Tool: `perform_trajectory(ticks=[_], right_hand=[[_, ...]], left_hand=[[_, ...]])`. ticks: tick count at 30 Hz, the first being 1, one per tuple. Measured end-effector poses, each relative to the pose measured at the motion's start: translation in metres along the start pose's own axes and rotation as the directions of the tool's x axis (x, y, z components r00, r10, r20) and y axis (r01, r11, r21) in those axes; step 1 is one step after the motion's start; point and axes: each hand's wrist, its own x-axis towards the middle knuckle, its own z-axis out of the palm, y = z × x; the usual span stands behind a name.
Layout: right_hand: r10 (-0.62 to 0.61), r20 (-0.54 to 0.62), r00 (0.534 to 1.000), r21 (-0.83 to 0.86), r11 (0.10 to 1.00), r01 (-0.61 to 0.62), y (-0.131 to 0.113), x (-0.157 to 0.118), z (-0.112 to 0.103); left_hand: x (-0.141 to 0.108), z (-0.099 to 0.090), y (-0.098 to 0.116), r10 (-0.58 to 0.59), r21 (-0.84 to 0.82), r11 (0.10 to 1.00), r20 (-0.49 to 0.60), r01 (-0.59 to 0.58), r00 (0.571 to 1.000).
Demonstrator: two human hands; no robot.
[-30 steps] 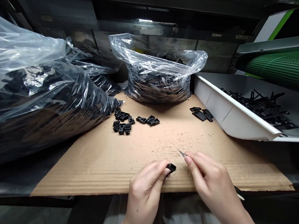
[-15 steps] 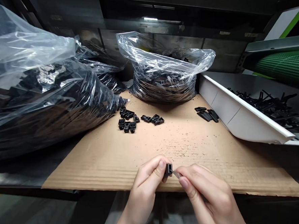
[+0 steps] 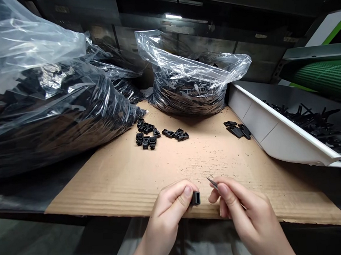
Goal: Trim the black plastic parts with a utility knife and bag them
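Drawn back from the hollow black part (image 3: 196, 198), the blade (image 3: 212, 183) is held apart.
Above the cardboard (image 3: 118, 177), the hollow black part is pinched in the left hand (image 3: 170, 212); the blade is gripped by the right hand's (image 3: 247, 211) fingertips.

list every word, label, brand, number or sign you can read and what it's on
No readable text anywhere.
Pale patches on the dark beam: possibly labels, too small and blurred to read.
Bags, tray, cardboard: no text that I can make out.
Black part, blade: none visible.
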Motion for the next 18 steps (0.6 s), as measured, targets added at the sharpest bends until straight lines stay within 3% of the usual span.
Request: perform_trajectory(ticks=[2,12,18], right_hand=[[0.033,0.012,0.999,0.015,0.999,-0.034,-0.004,-0.002,-0.001],[-0.076,0.102,0.992,-0.024,0.997,0.079,-0.008,0.002,0.007],[-0.153,0.147,0.977,0.018,0.988,0.152,-0.009,-0.013,0.009]], left_hand=[[0.001,0.000,0.000,0.002,0.008,1.000,-0.009,-0.002,1.000],[-0.002,0.002,-0.002,-0.006,0.017,1.000,-0.030,0.006,1.000],[0.002,0.003,-0.002,-0.016,0.008,1.000,-0.077,0.017,0.997]])
